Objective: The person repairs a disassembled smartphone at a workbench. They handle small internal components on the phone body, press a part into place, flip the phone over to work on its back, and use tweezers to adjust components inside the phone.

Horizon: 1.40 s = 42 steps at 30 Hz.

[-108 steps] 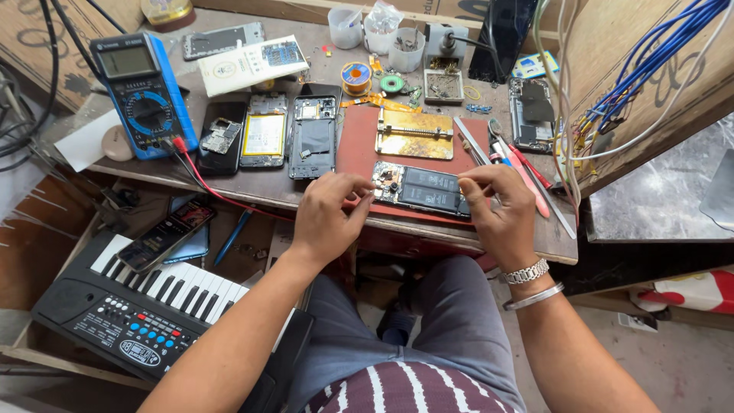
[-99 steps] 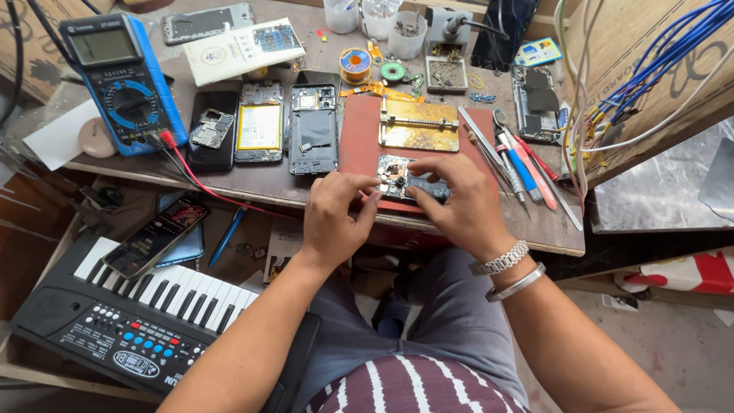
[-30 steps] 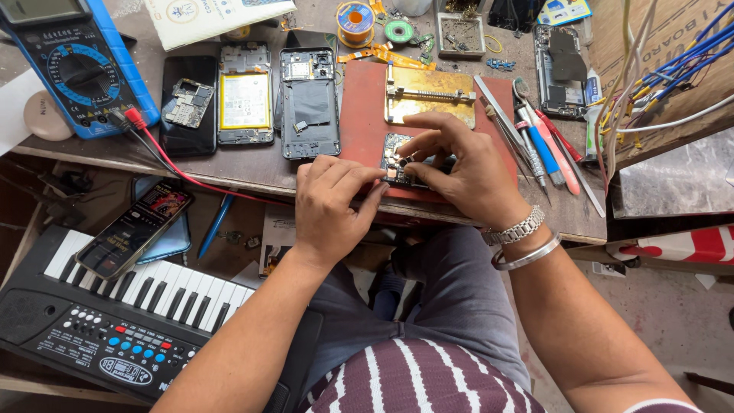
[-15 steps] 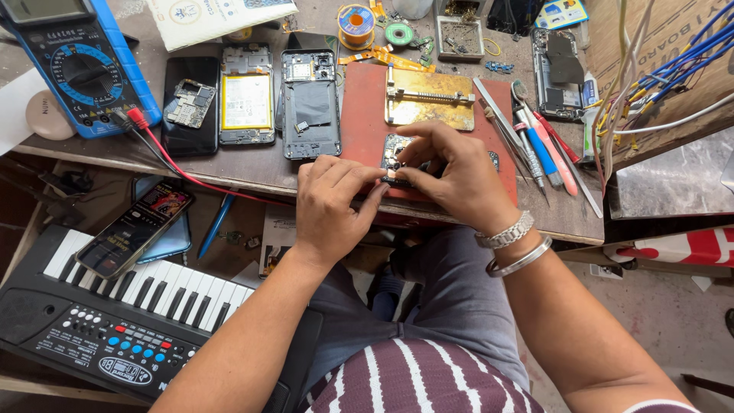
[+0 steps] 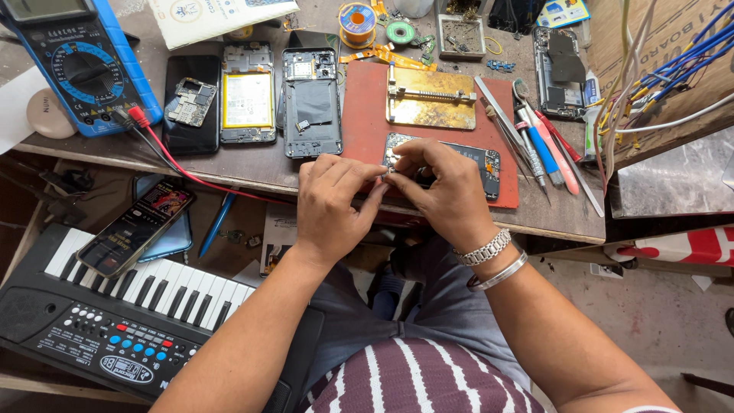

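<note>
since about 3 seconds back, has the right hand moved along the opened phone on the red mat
Yes. The right hand was at the right end of the opened phone; now it is at the left end, meeting the left hand, judged against the red mat.

**Materials and finishes at the repair surface**

The surface (image 5: 229, 164) looked like worn, matt wood, scuffed and stained. A red mat (image 5: 367, 115) on it appeared rubbery and dull. The holder plate (image 5: 432, 103) was brass-toned metal, tarnished, with a mottled sheen. The opened phone (image 5: 474, 164) showed dark matt board and small bright metal parts. The multimeter (image 5: 84, 69) had a blue, smooth plastic shell. The keyboard (image 5: 130, 306) was glossy black plastic. The wrist bracelets (image 5: 485, 256) were polished metal.
</note>
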Available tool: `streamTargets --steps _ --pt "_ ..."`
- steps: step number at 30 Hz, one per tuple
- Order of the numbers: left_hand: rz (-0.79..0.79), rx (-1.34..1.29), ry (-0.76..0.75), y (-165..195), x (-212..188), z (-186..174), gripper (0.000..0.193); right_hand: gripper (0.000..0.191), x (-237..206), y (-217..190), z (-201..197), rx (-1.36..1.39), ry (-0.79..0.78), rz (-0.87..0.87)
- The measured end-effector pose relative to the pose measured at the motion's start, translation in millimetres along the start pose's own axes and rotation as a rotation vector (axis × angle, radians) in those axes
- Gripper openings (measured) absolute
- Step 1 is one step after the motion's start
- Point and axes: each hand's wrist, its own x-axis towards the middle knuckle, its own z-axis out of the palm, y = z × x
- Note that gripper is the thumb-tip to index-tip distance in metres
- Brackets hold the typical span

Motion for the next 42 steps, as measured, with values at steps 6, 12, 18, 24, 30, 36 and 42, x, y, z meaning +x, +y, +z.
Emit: streamTargets --steps 6,12,18,24,30,36,42 --pt "-0.001 -0.005 -0.011 2 0 -3 0.020 0.031 -2 -6 -9 -0.041 -0.057 0.016" --pt "-0.002 0.003 -0.021 -7 -2 5 0.016 0.022 -6 3 0 -0.055 0.019 -0.085" --pt "0.002 0.016 -0.020 -12 -2 9 0.014 0.019 -3 8 7 -0.088 0.045 -0.072" --pt "0.003 0.008 -0.028 -14 -1 11 0.014 0.017 -3 11 -2 -0.084 0.061 -0.035" --pt "0.029 0.029 -0.032 -13 1 8 0.014 0.015 -9 13 -4 -0.198 0.017 -0.205" --pt "0.027 0.037 -0.039 -15 1 11 0.017 0.019 -15 21 -1 -0.234 -0.012 -0.232" --pt "0.034 0.056 -0.046 -17 0 15 0.021 0.020 -16 27 0 -0.272 -0.022 -0.274"
